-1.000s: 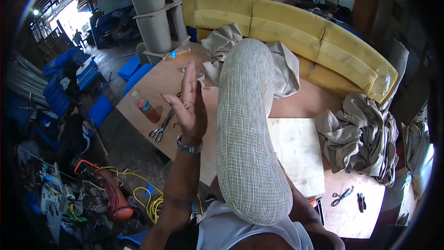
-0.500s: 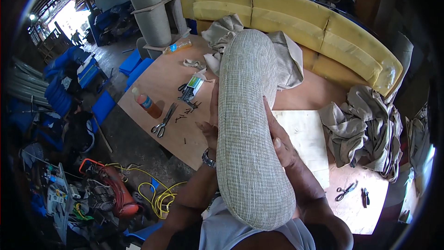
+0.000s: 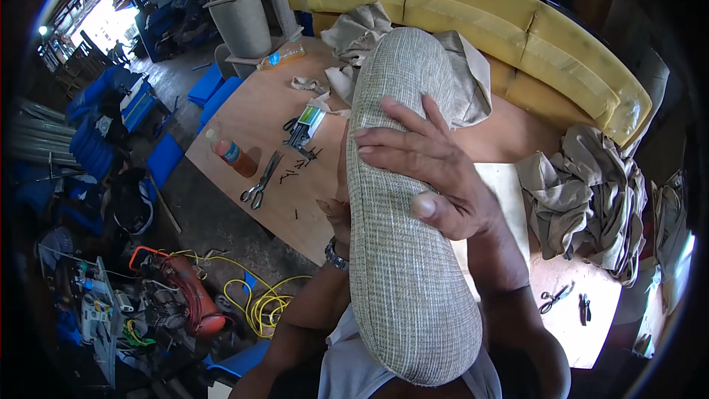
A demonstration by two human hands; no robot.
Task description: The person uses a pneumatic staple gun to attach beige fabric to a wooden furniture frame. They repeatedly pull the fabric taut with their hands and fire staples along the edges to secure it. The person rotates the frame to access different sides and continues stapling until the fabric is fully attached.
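Observation:
A long, rounded upholstered piece (image 3: 410,295) in grey-beige woven fabric stands lengthwise before me, its near end against my body. My left hand (image 3: 338,214) holds its left side; the thumb shows, but most of the fingers are hidden behind the piece. Across its top face lies my right hand (image 3: 436,166), flat with fingers spread and thumb apart. A seam runs along the left edge of the fabric. To the left on the wooden table (image 3: 244,111) are metal scissors (image 3: 261,181), several dark screws or nails (image 3: 299,162) and a grey-black tool (image 3: 299,133) beside a small box.
A bottle of orange liquid (image 3: 235,157) stands near the table's left edge; another bottle (image 3: 282,56) lies farther back. A curved yellow foam backrest (image 3: 473,22) spans the far side. Crumpled beige fabric (image 3: 580,199), dark scissors (image 3: 555,297) and pliers (image 3: 585,309) lie right. A red compressor (image 3: 188,295) and yellow hose (image 3: 258,310) occupy the floor.
My right hand has moved from the piece's right side up onto its top face, fingers now spread. The left hand stays at the left side. The view has shifted slightly.

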